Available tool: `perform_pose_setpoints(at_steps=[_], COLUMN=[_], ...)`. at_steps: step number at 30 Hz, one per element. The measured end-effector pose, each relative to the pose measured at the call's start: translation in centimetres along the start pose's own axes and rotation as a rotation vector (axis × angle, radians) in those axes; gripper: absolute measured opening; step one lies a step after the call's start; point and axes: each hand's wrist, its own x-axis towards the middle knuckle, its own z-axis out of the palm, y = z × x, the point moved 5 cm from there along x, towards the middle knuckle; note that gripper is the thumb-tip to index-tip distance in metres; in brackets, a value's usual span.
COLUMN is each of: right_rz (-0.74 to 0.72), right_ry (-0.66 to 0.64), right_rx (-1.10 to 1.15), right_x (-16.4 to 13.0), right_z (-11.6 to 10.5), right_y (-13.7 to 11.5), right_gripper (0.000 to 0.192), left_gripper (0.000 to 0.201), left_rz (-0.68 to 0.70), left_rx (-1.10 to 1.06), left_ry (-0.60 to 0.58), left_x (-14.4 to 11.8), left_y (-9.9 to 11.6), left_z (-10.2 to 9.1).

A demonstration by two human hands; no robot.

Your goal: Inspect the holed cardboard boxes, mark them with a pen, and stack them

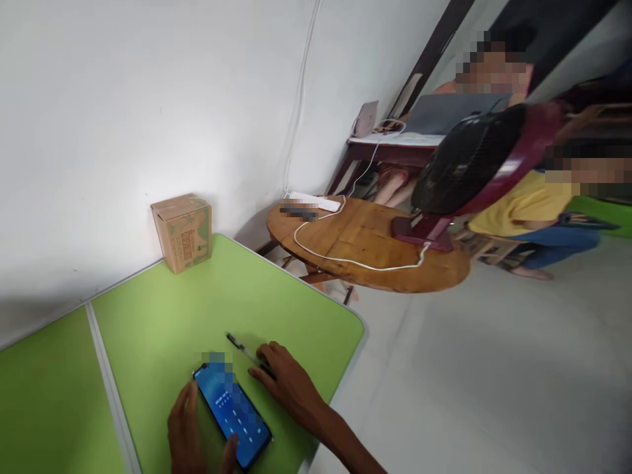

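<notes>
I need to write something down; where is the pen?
On the green table, under the right hand's fingertips, just right of the phone.

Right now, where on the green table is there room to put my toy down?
The widest bare patch of the green table lies between the box by the wall and the pen. The far rounded corner past the pen is bare too. It is crowded near the front edge: the left hand steadies the phone and the right hand rests on the pen.

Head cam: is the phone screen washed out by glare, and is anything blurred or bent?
Head view: the phone screen glows blue, no glare, though partly pixelated; the fan and people behind are motion-blurred; wide-angle tilt bends the green table edge; a soft shadow falls beside the cardboard box.
</notes>
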Motion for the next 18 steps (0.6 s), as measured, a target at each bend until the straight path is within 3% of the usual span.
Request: perform_pose_setpoints(at_steps=[3,5,9,18], right_rz=[0.036,0.033,0.026,-0.034], right_ry=[0.013,0.017,0.027,0.033], right_rx=[-0.134,-0.146,-0.128,0.126], right_x=[-0.5,-0.1,-0.2,-1.0], right_z=[1.2,1.7,2.1,1.9], right_y=[-1.2,-2.2,-3.0,-5.2], right_gripper=[0.02,0.024,0.02,0.02], left_gripper=[0.139,0.149,0.137,0.103], left_rz=[0.095,0.144,0.165,0.107], left_rx=[0.129,0.175,0.216,0.257], left_ry=[-0.019,-0.056,-0.023,0.091], left_x=[-1.7,-1.7,-1.1,-0.7], left_y=[1.7,2.5,2.6,0.3], left_z=[3.3,4.9,5.9,4.2])
